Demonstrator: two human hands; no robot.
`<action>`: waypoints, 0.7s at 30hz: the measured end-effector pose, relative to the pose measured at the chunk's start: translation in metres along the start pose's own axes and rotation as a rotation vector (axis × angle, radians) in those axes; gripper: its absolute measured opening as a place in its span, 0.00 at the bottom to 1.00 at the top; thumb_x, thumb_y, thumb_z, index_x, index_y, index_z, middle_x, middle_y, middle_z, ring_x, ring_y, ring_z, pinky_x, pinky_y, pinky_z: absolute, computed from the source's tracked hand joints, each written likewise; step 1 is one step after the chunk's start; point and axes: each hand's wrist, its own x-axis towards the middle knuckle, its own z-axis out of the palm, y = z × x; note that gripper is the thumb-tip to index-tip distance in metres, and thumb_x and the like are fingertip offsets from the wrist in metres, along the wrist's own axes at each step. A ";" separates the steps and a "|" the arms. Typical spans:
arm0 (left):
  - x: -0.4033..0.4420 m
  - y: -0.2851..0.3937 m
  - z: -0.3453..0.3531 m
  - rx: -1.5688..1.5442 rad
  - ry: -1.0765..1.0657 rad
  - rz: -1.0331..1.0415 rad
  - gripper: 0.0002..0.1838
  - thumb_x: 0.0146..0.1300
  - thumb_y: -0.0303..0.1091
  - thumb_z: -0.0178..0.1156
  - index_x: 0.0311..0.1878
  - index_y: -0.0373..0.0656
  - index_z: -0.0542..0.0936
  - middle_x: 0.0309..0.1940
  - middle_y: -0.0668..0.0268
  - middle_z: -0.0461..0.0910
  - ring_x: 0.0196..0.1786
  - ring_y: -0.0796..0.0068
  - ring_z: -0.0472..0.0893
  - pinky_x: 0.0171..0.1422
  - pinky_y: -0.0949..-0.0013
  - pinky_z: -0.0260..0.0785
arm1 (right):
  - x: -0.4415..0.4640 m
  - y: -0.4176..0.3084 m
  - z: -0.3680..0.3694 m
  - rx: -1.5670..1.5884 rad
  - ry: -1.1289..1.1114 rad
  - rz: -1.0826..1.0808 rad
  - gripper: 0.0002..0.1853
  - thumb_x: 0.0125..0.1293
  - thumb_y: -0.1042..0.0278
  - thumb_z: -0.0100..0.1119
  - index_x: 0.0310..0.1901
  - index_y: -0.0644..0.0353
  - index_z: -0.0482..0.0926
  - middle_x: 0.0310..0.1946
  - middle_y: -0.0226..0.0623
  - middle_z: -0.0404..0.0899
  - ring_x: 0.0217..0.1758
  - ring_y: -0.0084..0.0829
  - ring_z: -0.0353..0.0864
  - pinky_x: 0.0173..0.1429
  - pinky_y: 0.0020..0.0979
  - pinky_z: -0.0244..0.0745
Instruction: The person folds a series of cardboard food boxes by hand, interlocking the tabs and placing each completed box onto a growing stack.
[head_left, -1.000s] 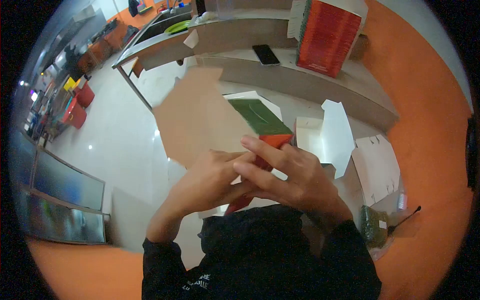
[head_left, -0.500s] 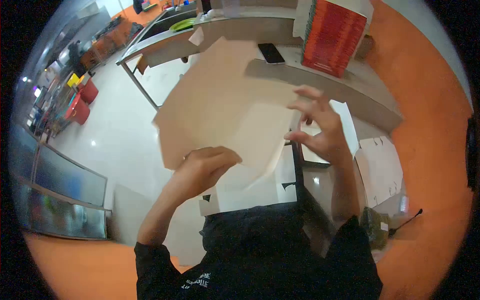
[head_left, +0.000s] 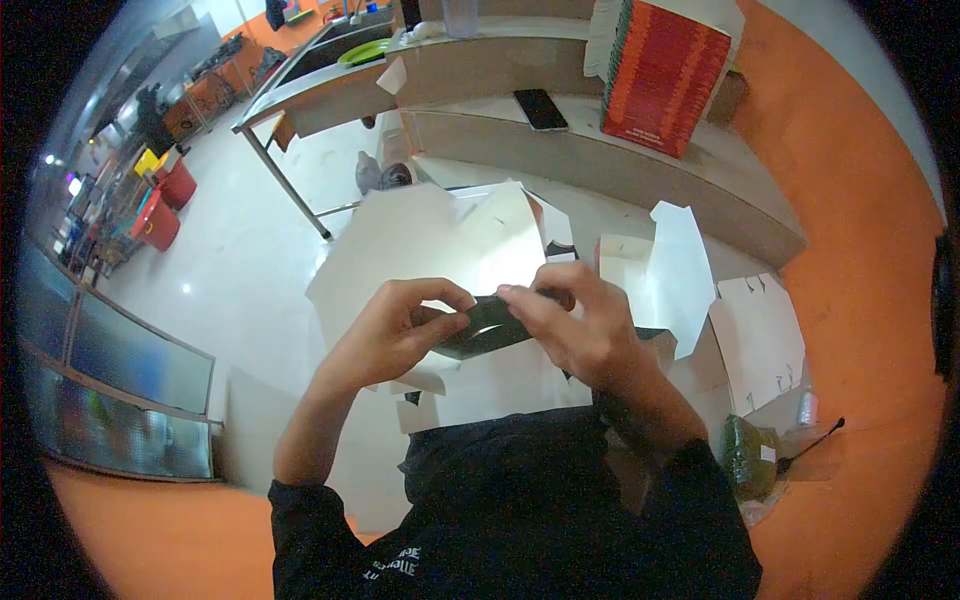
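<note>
A cardboard box blank (head_left: 390, 235) lies in front of me with its pale inside facing up, partly folded. Along its near side a dark flap (head_left: 487, 338) stands raised. My left hand (head_left: 385, 335) pinches the left part of this flap between thumb and fingers. Closed on its right part is my right hand (head_left: 585, 325), whose fingertips are partly hidden. Beneath the near side lies another white cardboard piece (head_left: 500, 385), close to my black shirt. To the right of my right hand sits an open white box (head_left: 682, 275).
A flat white cardboard piece (head_left: 760, 345) lies on the right, near a green package (head_left: 748, 458). A phone (head_left: 540, 110) and an upright stack of red printed cartons (head_left: 665, 80) rest on the ledge. A metal-legged counter (head_left: 270, 165) stands at back left.
The blank has turned from its tan face to its pale inside and come down lower. My right hand has moved in from the right and closed on the flap; both hands are now close together.
</note>
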 end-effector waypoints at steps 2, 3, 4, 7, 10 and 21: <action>0.000 0.000 0.001 -0.006 0.020 -0.007 0.08 0.61 0.20 0.58 0.43 0.30 0.80 0.35 0.58 0.82 0.39 0.73 0.83 0.45 0.70 0.76 | -0.001 -0.003 -0.001 -0.030 -0.052 -0.043 0.17 0.52 0.73 0.62 0.46 0.59 0.80 0.34 0.36 0.71 0.36 0.32 0.77 0.33 0.30 0.76; -0.001 0.000 0.002 -0.010 0.030 -0.011 0.08 0.61 0.20 0.58 0.43 0.30 0.80 0.34 0.58 0.82 0.39 0.73 0.83 0.45 0.70 0.76 | -0.001 -0.005 -0.003 -0.030 -0.079 -0.039 0.17 0.52 0.73 0.61 0.46 0.59 0.80 0.34 0.36 0.71 0.36 0.32 0.77 0.34 0.30 0.76; -0.001 0.001 0.003 0.053 0.037 0.021 0.08 0.60 0.20 0.58 0.42 0.30 0.80 0.34 0.58 0.83 0.39 0.73 0.83 0.45 0.70 0.76 | 0.000 -0.007 -0.005 -0.031 -0.107 -0.036 0.16 0.52 0.73 0.60 0.46 0.59 0.80 0.35 0.36 0.70 0.37 0.32 0.77 0.34 0.30 0.76; -0.005 0.004 0.007 0.196 0.046 0.080 0.06 0.60 0.20 0.59 0.40 0.31 0.81 0.33 0.59 0.83 0.39 0.74 0.82 0.44 0.70 0.75 | 0.004 -0.008 -0.008 0.029 -0.227 -0.088 0.17 0.52 0.72 0.59 0.47 0.58 0.79 0.37 0.37 0.71 0.37 0.33 0.77 0.35 0.31 0.76; -0.006 0.007 0.010 0.235 0.042 0.095 0.06 0.60 0.21 0.59 0.39 0.31 0.81 0.34 0.60 0.83 0.38 0.76 0.81 0.44 0.71 0.74 | 0.007 -0.005 -0.006 0.040 -0.253 -0.077 0.17 0.53 0.72 0.58 0.48 0.57 0.79 0.40 0.38 0.71 0.36 0.35 0.76 0.36 0.32 0.75; 0.017 0.013 0.009 -0.648 0.470 0.191 0.19 0.59 0.18 0.49 0.55 0.29 0.71 0.48 0.58 0.77 0.47 0.73 0.79 0.52 0.71 0.73 | -0.003 -0.036 0.045 0.047 0.228 -0.018 0.17 0.51 0.61 0.70 0.43 0.54 0.80 0.48 0.42 0.71 0.47 0.40 0.72 0.51 0.42 0.69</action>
